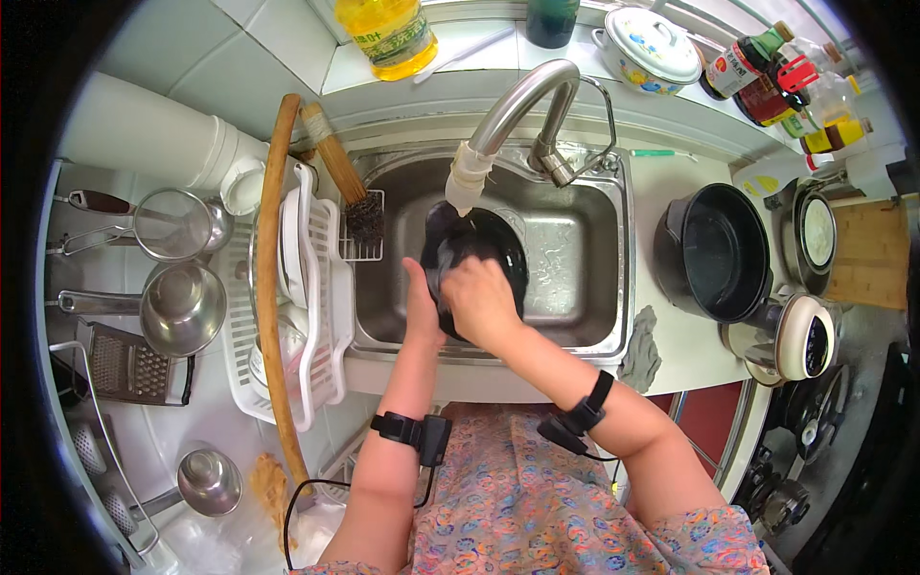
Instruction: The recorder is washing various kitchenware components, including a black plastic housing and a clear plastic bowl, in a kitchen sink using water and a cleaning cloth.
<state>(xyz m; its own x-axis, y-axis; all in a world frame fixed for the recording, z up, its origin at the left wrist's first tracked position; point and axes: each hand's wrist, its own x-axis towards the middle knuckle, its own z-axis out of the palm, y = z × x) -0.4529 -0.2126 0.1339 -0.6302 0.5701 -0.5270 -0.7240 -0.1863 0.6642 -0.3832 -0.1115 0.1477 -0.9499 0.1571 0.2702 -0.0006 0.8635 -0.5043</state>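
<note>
A glossy black rounded vessel, perhaps a bowl or pan, is tilted in the stainless steel sink under the faucet. My left hand holds it by its near left side, with the thumb apart and the fingers hidden behind it. Over its middle is my right hand, fingers curled in against the black surface. A greyish blur shows by those fingertips; whether it is a cloth or a wet sheen I cannot tell. The faucet's wrapped spout tip hangs just above the vessel's far edge.
Left of the sink stand a white dish rack, a long wooden stick and a bamboo pot brush. To the right are a grey rag and a deep black pot. Several bottles line the sill.
</note>
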